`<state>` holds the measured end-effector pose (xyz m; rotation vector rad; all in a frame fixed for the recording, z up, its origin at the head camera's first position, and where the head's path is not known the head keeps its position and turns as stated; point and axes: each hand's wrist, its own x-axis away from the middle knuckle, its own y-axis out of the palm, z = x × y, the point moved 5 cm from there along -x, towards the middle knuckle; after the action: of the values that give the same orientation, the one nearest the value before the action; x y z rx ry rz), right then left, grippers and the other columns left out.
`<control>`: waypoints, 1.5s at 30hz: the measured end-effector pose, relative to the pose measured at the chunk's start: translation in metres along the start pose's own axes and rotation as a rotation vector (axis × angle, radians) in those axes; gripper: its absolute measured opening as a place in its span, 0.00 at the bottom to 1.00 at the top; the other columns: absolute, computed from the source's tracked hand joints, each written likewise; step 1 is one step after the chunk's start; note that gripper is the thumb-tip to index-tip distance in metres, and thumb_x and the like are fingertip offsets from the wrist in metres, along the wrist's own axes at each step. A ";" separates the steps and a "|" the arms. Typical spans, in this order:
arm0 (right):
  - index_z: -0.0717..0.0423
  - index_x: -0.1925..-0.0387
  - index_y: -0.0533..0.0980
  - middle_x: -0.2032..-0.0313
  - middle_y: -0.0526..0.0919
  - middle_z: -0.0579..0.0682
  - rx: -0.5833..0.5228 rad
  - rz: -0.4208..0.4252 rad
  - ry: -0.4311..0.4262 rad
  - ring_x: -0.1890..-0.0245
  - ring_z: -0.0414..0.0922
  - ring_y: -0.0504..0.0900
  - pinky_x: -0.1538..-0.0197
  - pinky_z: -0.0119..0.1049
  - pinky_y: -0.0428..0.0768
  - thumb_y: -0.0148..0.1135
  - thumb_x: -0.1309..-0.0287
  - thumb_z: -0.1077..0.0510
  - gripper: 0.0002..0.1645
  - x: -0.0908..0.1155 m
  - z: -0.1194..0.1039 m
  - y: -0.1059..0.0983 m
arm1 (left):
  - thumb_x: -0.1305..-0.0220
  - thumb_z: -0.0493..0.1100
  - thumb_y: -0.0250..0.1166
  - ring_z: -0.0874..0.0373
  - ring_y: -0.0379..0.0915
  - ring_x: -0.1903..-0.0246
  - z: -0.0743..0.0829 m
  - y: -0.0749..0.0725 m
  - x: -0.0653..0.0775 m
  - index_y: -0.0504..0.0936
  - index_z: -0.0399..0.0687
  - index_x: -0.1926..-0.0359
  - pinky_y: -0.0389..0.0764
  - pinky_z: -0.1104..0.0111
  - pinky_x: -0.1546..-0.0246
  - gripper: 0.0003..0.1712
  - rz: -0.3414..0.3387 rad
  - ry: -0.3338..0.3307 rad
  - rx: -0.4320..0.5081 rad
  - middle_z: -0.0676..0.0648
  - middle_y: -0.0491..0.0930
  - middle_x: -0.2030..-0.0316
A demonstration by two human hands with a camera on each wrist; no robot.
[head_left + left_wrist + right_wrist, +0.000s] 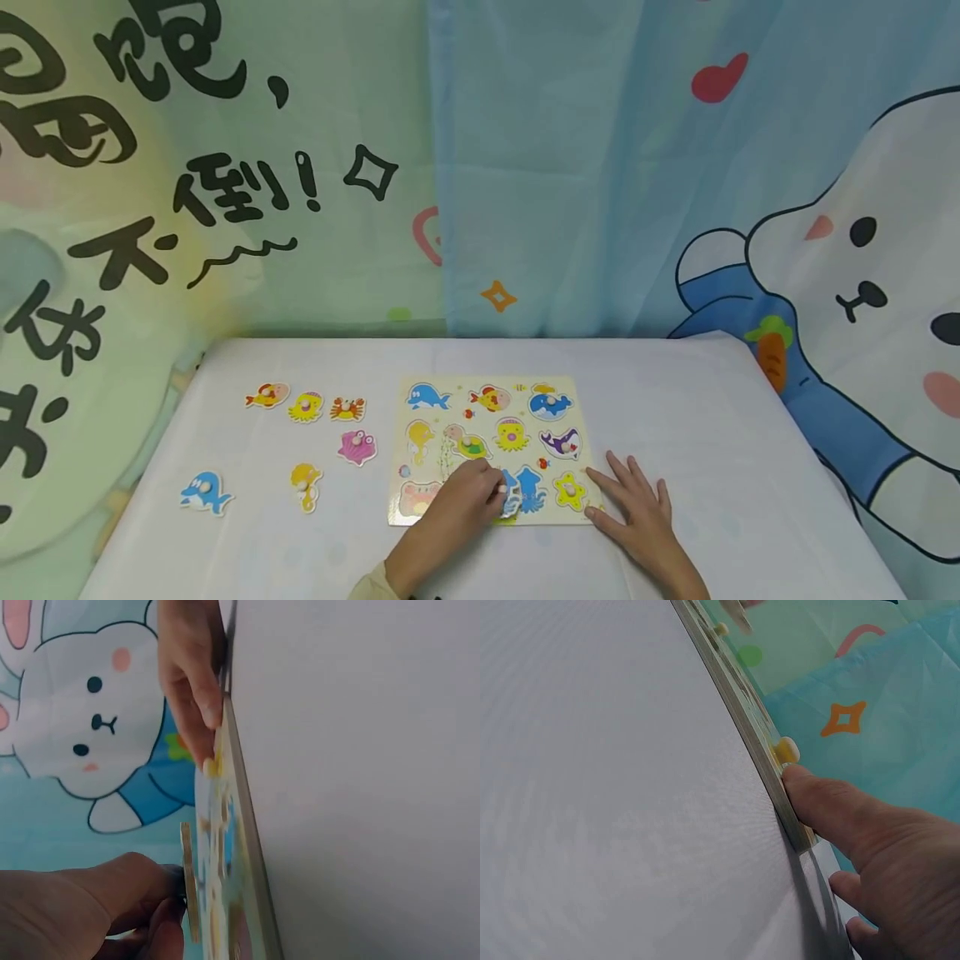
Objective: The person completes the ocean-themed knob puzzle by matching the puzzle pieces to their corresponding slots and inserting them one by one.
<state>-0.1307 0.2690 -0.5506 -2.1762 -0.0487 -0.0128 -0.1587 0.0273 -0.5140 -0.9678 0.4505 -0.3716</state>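
Observation:
My left hand (pixel 468 493) pinches a thin wooden puzzle piece (pixel 190 889) by its back-side knob, just over the lower middle of the puzzle board (pixel 397 508). Seen edge-on in the left wrist view, the piece stands close to the board's face; its blue-and-white front is partly hidden by the fingers in the head view. A blue squid picture (pixel 530 490) lies right beside it. Fingers spread, my right hand (pixel 637 521) rests at the board's right edge, its thumb at the lower right corner near the knobbed yellow starfish (pixel 570 492).
Left of the board lie loose pieces: a red fish (pixel 267 395), an octopus (pixel 306 407), a crab (pixel 348 408), a pink sea creature (pixel 357 447), a seahorse (pixel 306 487) and a blue dolphin (pixel 206 493). A white cloth (pixel 675 400) covers the table; a printed curtain (pixel 540 167) hangs behind.

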 end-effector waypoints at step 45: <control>0.48 0.41 0.76 0.30 0.62 0.64 -0.011 0.035 -0.041 0.29 0.70 0.50 0.36 0.75 0.37 0.68 0.49 0.43 0.33 0.001 0.000 0.001 | 0.43 0.45 0.71 0.61 0.68 0.63 0.035 0.043 -0.027 0.84 0.47 0.51 0.78 0.77 0.66 0.18 -0.132 0.063 -0.325 0.50 0.78 0.59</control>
<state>-0.1297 0.2686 -0.5512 -2.1882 -0.0338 0.0513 -0.1589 0.0874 -0.5274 -1.3086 0.5152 -0.4582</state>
